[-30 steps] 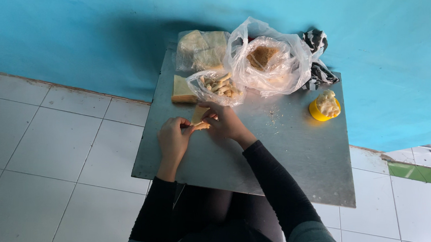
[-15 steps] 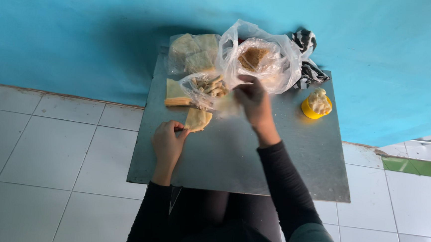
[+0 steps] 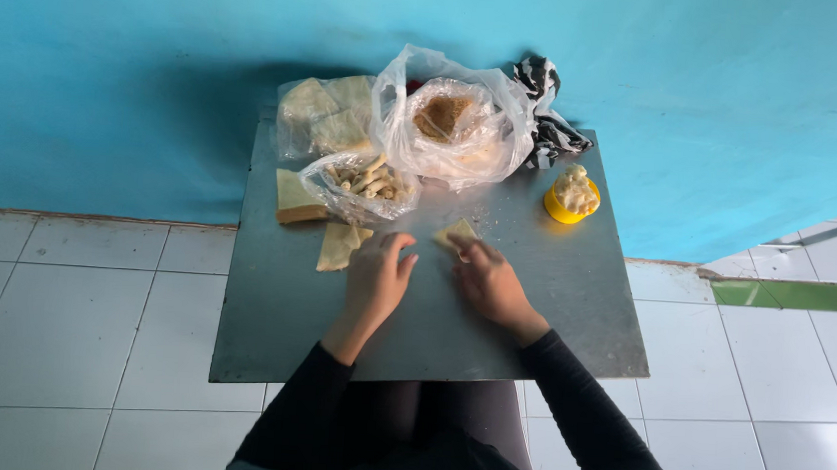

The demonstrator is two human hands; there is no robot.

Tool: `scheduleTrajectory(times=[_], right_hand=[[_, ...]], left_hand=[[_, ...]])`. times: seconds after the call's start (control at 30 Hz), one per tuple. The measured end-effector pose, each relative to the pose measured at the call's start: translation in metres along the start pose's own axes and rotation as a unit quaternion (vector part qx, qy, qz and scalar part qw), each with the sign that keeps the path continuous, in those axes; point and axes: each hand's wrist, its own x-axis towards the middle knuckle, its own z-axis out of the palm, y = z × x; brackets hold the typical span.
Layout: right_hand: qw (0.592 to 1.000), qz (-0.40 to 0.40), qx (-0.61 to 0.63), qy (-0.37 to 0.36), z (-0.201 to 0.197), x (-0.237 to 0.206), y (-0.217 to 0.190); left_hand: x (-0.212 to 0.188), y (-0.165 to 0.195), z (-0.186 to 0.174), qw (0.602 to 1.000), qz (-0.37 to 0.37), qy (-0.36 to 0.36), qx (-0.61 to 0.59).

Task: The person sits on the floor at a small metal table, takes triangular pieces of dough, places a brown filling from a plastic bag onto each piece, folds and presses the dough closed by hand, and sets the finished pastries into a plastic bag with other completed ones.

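A pale square dough wrapper (image 3: 456, 233) is pinched at its near edge by the right hand (image 3: 489, 285), near the middle of the grey metal table (image 3: 568, 322). The left hand (image 3: 374, 279) rests just beside it, fingers loosely curled, grasping nothing. A second folded wrapper (image 3: 337, 247) lies towards the left edge, before a clear plastic bag of pale sticks (image 3: 363, 185).

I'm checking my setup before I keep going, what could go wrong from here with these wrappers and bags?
The yellow cup sits near the table's right edge; an elbow swing could knock it off. The open crumb bag leans close behind the hands, so the right hand reaching back might tip it. The loose wrapper beside the left hand may get brushed toward the edge.
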Motion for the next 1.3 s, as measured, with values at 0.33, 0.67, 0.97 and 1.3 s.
scheduleTrajectory(times=[0.33, 0.67, 0.97, 1.3], right_hand=[[0.961, 0.221, 0.166, 0.018, 0.013, 0.022, 0.086], [0.962, 0.23, 0.146, -0.022, 0.016, 0.018, 0.093], [0.982, 0.163, -0.084, -0.042, 0.036, 0.024, 0.065], [0.865, -0.055, -0.497, -0.045, 0.014, 0.021, 0.058]], left_hand=[[0.025, 0.0, 0.065, 0.987, 0.087, -0.087, 0.103], [0.01, 0.015, 0.064, 0.986, 0.129, -0.039, 0.093], [0.0, 0.003, 0.065, 0.984, 0.132, -0.087, 0.085], [-0.005, 0.0, 0.069, 0.985, 0.13, -0.074, 0.084]])
